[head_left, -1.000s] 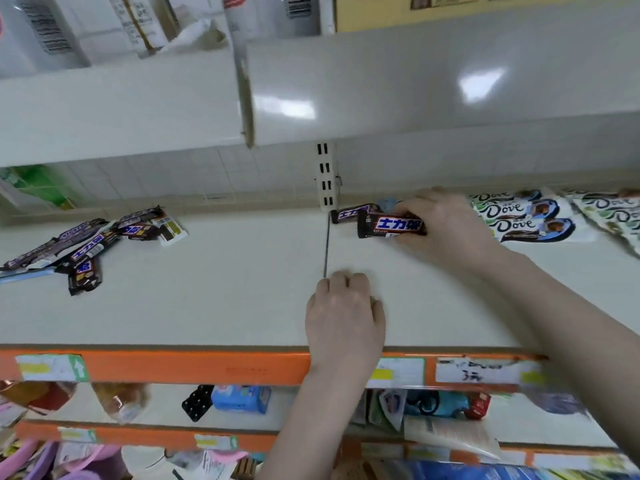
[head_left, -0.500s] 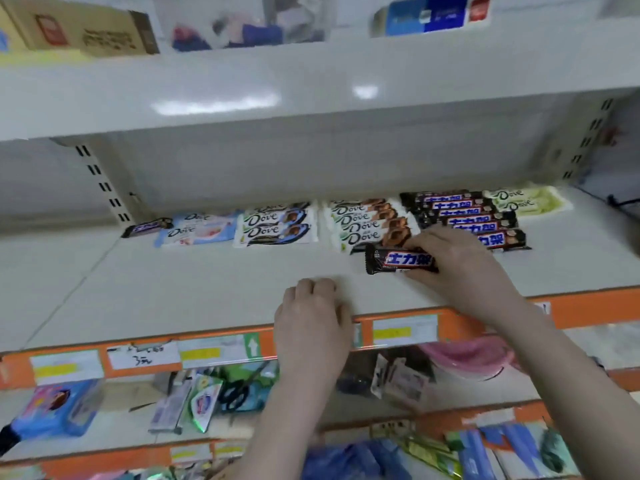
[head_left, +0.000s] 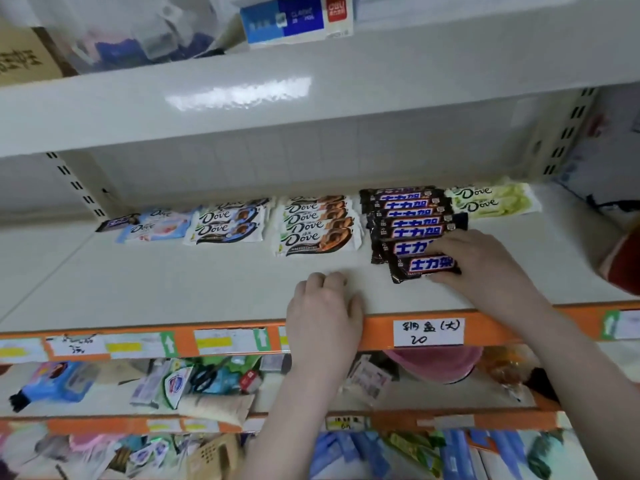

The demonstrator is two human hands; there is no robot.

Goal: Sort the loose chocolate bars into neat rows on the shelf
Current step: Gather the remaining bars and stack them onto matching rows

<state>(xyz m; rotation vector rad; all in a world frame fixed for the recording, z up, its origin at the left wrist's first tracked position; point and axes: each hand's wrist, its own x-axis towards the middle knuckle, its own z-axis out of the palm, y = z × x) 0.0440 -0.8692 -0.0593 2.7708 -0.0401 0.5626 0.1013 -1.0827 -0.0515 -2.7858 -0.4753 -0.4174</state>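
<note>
On shelf [head_left: 173, 282], right hand [head_left: 485, 261] gripping chocolate bar [head_left: 424, 268]

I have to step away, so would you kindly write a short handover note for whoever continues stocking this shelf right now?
Right hand: holds the front dark chocolate bar at the near end of the dark bar row; the bar sits slightly askew.
Left hand: holds nothing, rests on the shelf front edge.
Done: Dove rows stand along the back, blue, brown and green.
Left: square up the front bar; one dark bar lies stray at the far left beside the pale blue Dove packs and probably belongs in the dark row.
</note>
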